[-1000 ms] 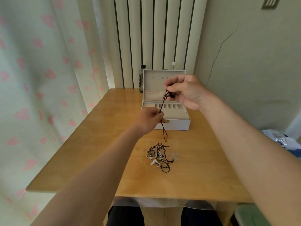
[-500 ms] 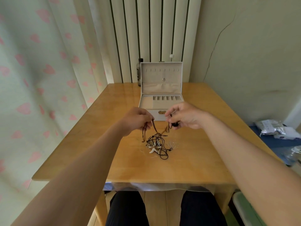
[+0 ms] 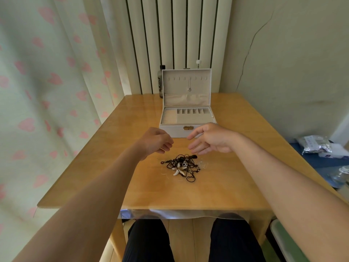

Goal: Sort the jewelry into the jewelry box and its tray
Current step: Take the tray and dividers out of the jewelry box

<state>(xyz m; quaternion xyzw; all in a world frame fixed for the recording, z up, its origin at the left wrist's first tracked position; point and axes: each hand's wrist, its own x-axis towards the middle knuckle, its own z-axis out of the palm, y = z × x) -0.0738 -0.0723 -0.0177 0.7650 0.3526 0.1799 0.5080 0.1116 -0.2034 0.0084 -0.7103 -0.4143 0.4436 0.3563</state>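
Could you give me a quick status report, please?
Left hand and right hand empty, hovering over tangled jewelry on the table. Jewelry box open behind it. Nothing in the way.

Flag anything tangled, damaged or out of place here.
The necklaces lie in one knotted heap of black cords on the table, in front of the open jewelry box, none separated. A long crack runs down the wall behind the table.

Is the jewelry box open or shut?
Open: the jewelry box lid stands upright, its tray compartments exposed.
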